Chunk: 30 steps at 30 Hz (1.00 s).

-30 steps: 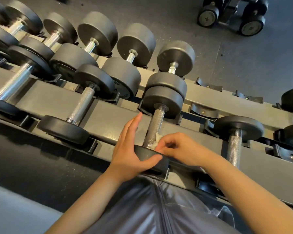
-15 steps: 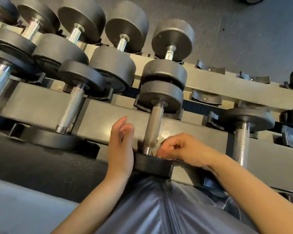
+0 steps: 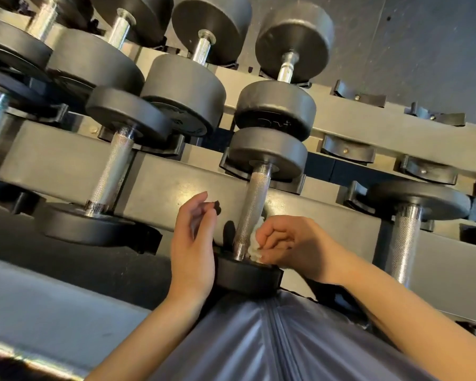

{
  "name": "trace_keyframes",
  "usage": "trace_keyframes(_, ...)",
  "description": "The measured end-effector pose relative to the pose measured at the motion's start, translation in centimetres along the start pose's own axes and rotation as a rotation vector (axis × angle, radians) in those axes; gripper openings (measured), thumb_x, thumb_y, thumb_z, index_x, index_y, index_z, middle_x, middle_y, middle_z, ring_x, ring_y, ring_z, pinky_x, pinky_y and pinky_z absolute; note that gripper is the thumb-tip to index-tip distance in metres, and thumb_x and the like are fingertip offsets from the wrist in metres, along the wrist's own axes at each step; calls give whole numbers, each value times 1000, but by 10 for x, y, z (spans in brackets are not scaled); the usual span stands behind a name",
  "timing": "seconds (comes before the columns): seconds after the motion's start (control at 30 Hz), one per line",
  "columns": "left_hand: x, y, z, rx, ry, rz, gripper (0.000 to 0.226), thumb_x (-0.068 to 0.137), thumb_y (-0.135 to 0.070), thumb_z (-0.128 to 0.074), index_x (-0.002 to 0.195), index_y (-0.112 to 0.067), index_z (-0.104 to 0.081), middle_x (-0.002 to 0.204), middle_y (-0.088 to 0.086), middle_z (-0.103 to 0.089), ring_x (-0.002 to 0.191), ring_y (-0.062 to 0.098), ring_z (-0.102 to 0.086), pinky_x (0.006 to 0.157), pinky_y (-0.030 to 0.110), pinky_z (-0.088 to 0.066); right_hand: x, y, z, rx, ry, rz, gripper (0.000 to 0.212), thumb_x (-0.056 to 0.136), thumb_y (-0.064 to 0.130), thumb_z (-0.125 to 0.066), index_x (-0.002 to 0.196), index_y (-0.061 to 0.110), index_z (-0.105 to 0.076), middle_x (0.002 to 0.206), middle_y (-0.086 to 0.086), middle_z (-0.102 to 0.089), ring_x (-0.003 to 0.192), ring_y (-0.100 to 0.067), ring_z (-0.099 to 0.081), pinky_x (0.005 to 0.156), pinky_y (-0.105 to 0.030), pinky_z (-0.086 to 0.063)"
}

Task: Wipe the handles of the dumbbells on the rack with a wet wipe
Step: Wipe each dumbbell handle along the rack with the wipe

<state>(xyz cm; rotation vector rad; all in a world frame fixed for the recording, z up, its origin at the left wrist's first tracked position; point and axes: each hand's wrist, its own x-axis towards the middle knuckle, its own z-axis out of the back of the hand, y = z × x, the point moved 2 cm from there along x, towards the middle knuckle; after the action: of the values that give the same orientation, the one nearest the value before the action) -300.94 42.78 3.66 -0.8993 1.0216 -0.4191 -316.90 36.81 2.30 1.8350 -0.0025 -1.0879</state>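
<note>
Two hands are seen at one black-ended dumbbell with a knurled steel handle (image 3: 252,207) on the grey metal rack (image 3: 66,163). A crumpled white wet wipe (image 3: 254,244) is pinched in the curled fingers of the right hand (image 3: 289,243) and pressed against the lower end of that handle. The left hand (image 3: 194,243) is held open, fingers loosely bent, its heel resting against the near black end plate (image 3: 248,274). Another knurled-handled dumbbell (image 3: 112,174) is racked left of the left hand, a third (image 3: 404,237) right of the right hand.
</note>
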Motion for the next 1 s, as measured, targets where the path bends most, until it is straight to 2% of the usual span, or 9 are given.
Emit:
trace_keyframes(0.13,1,2,0,-21,-30,0,23,97,-23,-53,120,-23,-57,109,-3,-65,105,1,-60,89,15,-44,1,22,-7,-465,-42,215,17,84,13,-68,96,22,-76,95,9,-72,85,2,-60,77,-8,-43)
trace_keyframes(0.3,1,4,0,-112,-71,-26,37,79,-47,-56,111,-28,-60,103,1,-67,107,21,-63,97,30,-44,20,51,-25,-970,91,240,27,93,17,-52,116,22,-67,115,2,-62,107,-16,-55,87,-23,-38)
trace_keyframes(0.37,1,4,0,-124,-85,-28,31,81,-43,-55,109,-30,-59,98,-5,-67,100,13,-63,92,28,-44,25,61,-33,-1159,100,324,25,91,19,-49,108,20,-68,103,0,-62,98,-19,-58,76,-27,-44)
trace_keyframes(0.43,1,4,0,-132,-94,-27,26,83,-39,-51,107,-32,-59,96,-6,-66,96,10,-62,91,32,-44,32,71,-41,-1290,100,360,22,91,22,-47,99,18,-67,87,3,-55,83,-18,-54,57,-25,-35)
trace_keyframes(0.57,0,5,0,-120,-102,-16,22,81,-49,-52,102,-47,-60,109,1,-63,102,16,-57,98,44,-43,52,84,-55,-1506,287,185,14,96,22,-49,83,17,-52,68,6,-38,63,-13,-39,66,-27,-36)
trace_keyframes(0.63,0,6,1,-142,-97,-16,25,78,-53,-53,102,-49,-60,111,2,-62,103,16,-56,96,41,-44,61,83,-56,-1574,460,126,22,97,20,-48,76,12,-50,70,4,-46,61,-12,-42,66,-26,-38)
trace_keyframes(0.73,0,8,1,-149,-100,-23,30,78,-51,-52,107,-45,-58,112,0,-61,104,14,-56,92,32,-44,64,83,-49,-1585,666,84,27,98,24,-43,105,9,-65,96,-5,-64,77,-18,-52,70,-26,-40)
trace_keyframes(0.8,0,8,1,-158,-105,-27,28,80,-46,-49,107,-43,-57,107,-4,-61,102,11,-57,91,29,-44,59,81,-39,-1451,637,145,20,96,20,-47,100,13,-66,95,-2,-62,75,-16,-50,64,-22,-39)
trace_keyframes(1.0,3,12,0,-157,-123,-58,19,92,-31,-53,109,-36,-59,100,-7,-64,97,7,-60,93,30,-46,17,27,-10,-840,148,505,9,85,12,-66,91,10,-73,102,2,-59,78,1,-46,71,-14,-36)
